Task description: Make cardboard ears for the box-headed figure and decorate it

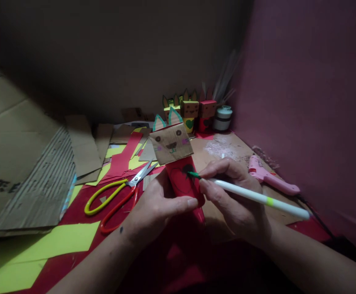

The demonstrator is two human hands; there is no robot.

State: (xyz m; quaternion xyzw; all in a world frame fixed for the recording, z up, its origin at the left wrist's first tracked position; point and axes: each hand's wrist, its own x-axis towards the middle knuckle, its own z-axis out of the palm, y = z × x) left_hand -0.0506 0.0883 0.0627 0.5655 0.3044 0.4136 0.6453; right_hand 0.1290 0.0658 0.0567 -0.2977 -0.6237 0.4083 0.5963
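My left hand [161, 204] is wrapped round the red body of a cardboard animal figure [171, 143], thumb across its front. The figure has a brown box head with a drawn face and two green-edged ears, and it leans to the left. In my right hand [234, 200] a white marker [254, 196] is pinched near its green tip. That tip touches a heart outline [182, 177] on the red body, whose upper right part is dark. To the left of my left hand lie scissors [131, 183] with one yellow and one red handle, blades apart.
Several similar figures [190, 112] stand at the back beside a lidded pale jar [223, 118]. A pink glue gun [271, 175] with a cord lies at right, near the wall. Cardboard pieces [36, 179] and yellow paper [58, 241] cover the left side.
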